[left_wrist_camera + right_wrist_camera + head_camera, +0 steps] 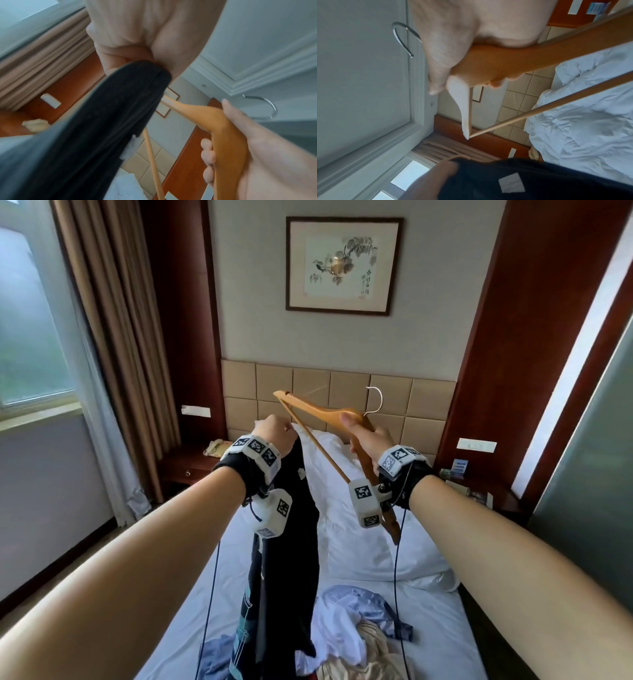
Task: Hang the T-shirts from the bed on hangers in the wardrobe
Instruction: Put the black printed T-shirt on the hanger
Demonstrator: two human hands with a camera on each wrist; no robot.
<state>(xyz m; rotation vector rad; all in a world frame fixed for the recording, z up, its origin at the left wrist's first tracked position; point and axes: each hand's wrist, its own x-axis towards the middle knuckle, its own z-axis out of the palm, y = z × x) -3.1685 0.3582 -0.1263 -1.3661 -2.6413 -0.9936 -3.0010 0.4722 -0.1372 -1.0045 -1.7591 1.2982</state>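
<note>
Black cloth first: a dark T-shirt (294, 529) hangs in the air above the bed (428, 628), bunched at its top edge in the left hand (275, 433), whose fingers are curled tight round the fabric. A small white label shows on the shirt just below that grip. The shirt's lower part trails down to the mattress, where printed stripes show near its hem.

Just beside it, the right hand (368, 436) holds a wooden hanger (318, 412) up at a tilt, fingers wrapped round the middle of the shoulder bar with the thumb laid along the top. Its metal hook (375, 400) points up and away. The hanger's left tip sits near the left hand, above the shirt, and the thin lower rod slants down past the right wrist.

On the sheet nearer the person lies a heap of clothes (356, 628) in white, pale blue and beige. White pillows (359, 525) lie beyond it against a padded headboard (342, 392), with a framed picture (342, 265) on the wall above. Curtains (113, 337) hang by the window at left.
</note>
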